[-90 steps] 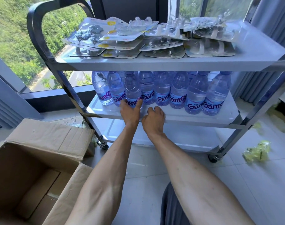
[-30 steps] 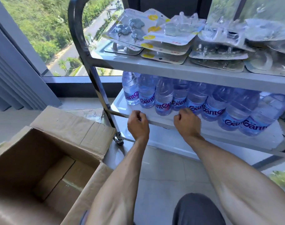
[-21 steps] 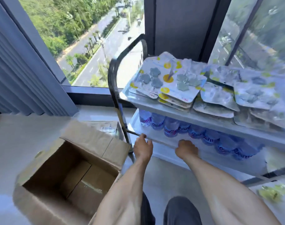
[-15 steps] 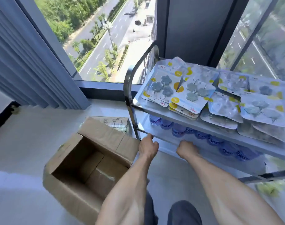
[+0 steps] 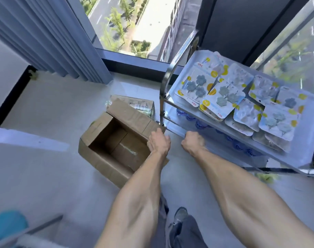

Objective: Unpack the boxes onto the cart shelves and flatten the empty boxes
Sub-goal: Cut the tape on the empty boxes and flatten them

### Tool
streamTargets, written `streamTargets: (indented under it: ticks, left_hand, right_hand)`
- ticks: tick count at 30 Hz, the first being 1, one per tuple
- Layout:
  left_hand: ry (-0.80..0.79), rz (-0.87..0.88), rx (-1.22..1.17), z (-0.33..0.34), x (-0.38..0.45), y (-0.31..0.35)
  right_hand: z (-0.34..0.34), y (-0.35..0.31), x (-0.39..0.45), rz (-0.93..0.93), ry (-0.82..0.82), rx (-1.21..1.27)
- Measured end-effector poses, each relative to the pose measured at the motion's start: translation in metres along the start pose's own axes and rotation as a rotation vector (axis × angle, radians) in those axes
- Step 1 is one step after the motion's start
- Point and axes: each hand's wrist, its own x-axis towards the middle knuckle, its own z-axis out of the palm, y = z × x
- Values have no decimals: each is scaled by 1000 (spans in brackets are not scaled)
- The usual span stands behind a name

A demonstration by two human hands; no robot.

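The steel cart (image 5: 172,104) stands at the right by the window. Several blister packs of grey hooks (image 5: 222,97) cover its top shelf, and water bottles (image 5: 199,123) fill the middle shelf, mostly hidden under the top one. An open, empty cardboard box (image 5: 116,142) sits on the floor left of the cart. My right hand (image 5: 193,142) is curled on the middle shelf's front edge. My left hand (image 5: 159,141) hovers by that shelf's near corner, over the box's right flap, fingers bent; whether it grips anything is unclear.
A second, flatter carton (image 5: 138,105) lies behind the open box. Grey curtains (image 5: 50,38) hang at the left, with a floor-length window behind the cart. My legs and a shoe (image 5: 179,214) are below. A blue object (image 5: 7,224) shows at the bottom left.
The view has risen from a low crouch by the middle shelf to a high look down on cart and box. Both hands stayed near the shelf's front edge; the left has drifted toward the box.
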Motion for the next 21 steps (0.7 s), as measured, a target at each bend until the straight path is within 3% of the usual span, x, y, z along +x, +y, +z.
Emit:
streamTargets:
  ticks: [8, 14, 21]
  left_hand:
    - [-41, -201, -52, -68, 7, -71]
    - [4, -351, -140, -105, 29, -128]
    - [45, -548, -300, -96, 29, -199]
  right_hand:
    - [-14, -96, -24, -143, -21, -178]
    - [17, -184, -31, -338, -71, -214]
    - [78, -242, -30, -537, -149, -361]
